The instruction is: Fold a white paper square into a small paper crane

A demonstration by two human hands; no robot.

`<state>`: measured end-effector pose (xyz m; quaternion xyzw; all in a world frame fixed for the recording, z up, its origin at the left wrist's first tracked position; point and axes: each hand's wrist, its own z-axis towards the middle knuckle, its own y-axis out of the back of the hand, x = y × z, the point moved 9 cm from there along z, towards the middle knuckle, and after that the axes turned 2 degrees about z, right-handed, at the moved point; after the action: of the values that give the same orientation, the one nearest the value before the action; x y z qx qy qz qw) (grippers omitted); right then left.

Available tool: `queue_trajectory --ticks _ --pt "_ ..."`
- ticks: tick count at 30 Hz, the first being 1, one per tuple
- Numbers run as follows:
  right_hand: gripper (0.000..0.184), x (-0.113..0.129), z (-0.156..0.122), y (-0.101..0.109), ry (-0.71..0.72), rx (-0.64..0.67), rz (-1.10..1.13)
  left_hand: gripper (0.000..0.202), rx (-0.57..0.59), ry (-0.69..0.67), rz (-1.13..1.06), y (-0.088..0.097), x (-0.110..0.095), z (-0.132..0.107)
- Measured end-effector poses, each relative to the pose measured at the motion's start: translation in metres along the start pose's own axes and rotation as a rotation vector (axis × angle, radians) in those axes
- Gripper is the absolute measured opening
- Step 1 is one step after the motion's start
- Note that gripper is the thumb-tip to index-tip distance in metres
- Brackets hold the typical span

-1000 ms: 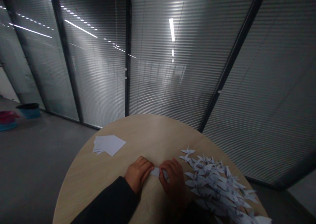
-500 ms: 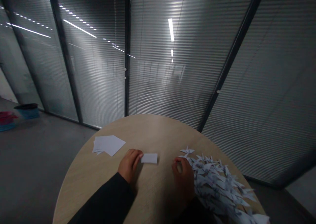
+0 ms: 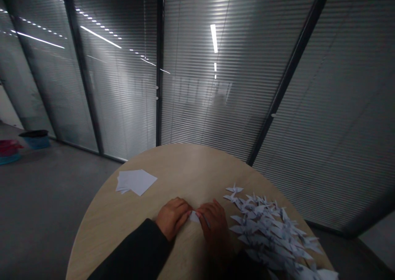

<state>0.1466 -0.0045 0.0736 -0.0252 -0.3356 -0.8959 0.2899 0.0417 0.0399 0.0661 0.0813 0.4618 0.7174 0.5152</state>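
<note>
1. The slip (image 3: 194,216) sits right between the hands, low over the wood: thin white paper, smooth and matte, only a small pale piece of it showing past the fingers.
2. The left hand (image 3: 173,219) is nearly closed, fingers curled together, its thumb and fingertips pinched at the slip's near-left end.
3. The right hand (image 3: 214,224) is bent in from the other side, thumb and forefinger close together on the slip's right part, the other fingers loosely arched; its wrist sinks into shadow.
4. A dark, soft-looking sleeve (image 3: 132,247) runs back from the left wrist.
5. Under both hands is the table (image 3: 197,165), round-edged, with a pale wood-look top and faint grain.
6. Beyond the left hand, to its left, lie sheets (image 3: 137,181): flat, white, crisp-cornered, fanned so that their edges overlap.
7. Just right of the right hand spreads a heap of cranes (image 3: 271,226), folded white paper, all sharp points and creased wings, with one (image 3: 234,188) at its far edge.
8. Far ahead of the hands, blinds (image 3: 197,119) make fine horizontal ribs behind shiny glass, split by dark, straight frames (image 3: 159,66).
9. Well off to the left, on the dull grey floor (image 3: 68,181), stand a blue bucket (image 3: 36,141) and a pink tub (image 3: 8,147).
</note>
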Motion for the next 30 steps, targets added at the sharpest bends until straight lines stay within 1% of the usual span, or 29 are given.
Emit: queue_trajectory --ticks 3,5,7,9,11,13,14,16,17,18,20,22,24,27,30 --pt "0.026 -0.005 0.0 0.004 -0.035 -0.04 -0.013 0.031 -0.036 0.065 -0.022 0.009 0.009 0.001" --pt "0.027 -0.015 -0.001 0.009 -0.101 -0.083 0.001 0.028 -0.067 0.132 -0.064 0.018 0.019 0.001" --pt "0.031 -0.032 -0.002 0.014 -0.228 -0.126 0.048 0.026 -0.141 0.246 -0.13 0.029 0.034 0.0" --pt "0.035 -0.052 -0.006 0.017 -0.413 -0.134 0.143 0.025 -0.26 0.399 -0.218 0.04 0.053 -0.006" --pt "0.036 -0.07 -0.011 0.014 -0.627 -0.111 0.281 0.027 -0.306 0.514 -0.346 0.037 0.065 -0.011" --pt "0.036 -0.077 -0.016 0.006 -0.78 -0.041 0.43 0.032 -0.277 0.563 -0.556 0.021 0.066 -0.011" --pt "0.036 -0.076 -0.017 0.002 -0.824 -0.008 0.494 0.035 -0.251 0.591 -0.676 0.011 0.065 -0.011" --pt "0.035 -0.073 -0.018 -0.004 -0.862 0.026 0.586 0.046 -0.169 0.601 -0.919 -0.011 0.054 -0.009" --pt "0.034 -0.072 -0.018 -0.006 -0.875 0.031 0.615 0.047 -0.13 0.586 -1.005 -0.019 0.048 -0.008" --pt "0.034 -0.071 -0.019 -0.008 -0.891 0.036 0.643 0.045 -0.09 0.586 -1.064 -0.025 0.043 -0.007" --pt "0.034 -0.071 -0.022 -0.016 -0.93 0.044 0.708 0.042 -0.049 0.604 -1.152 -0.032 0.039 -0.006" --pt "0.035 -0.071 -0.024 -0.023 -0.949 0.042 0.785 0.041 -0.052 0.651 -1.221 -0.034 0.04 -0.008" --pt "0.035 -0.072 -0.025 -0.028 -0.937 0.025 0.824 0.042 -0.071 0.7 -1.284 -0.035 0.043 -0.009" --pt "0.031 -0.075 -0.028 -0.03 -0.912 0.001 0.797 0.043 -0.084 0.743 -1.358 -0.035 0.043 -0.01" --pt "0.026 -0.073 -0.029 -0.033 -0.868 0.016 0.78 0.041 -0.064 0.733 -1.389 -0.035 0.039 -0.009"
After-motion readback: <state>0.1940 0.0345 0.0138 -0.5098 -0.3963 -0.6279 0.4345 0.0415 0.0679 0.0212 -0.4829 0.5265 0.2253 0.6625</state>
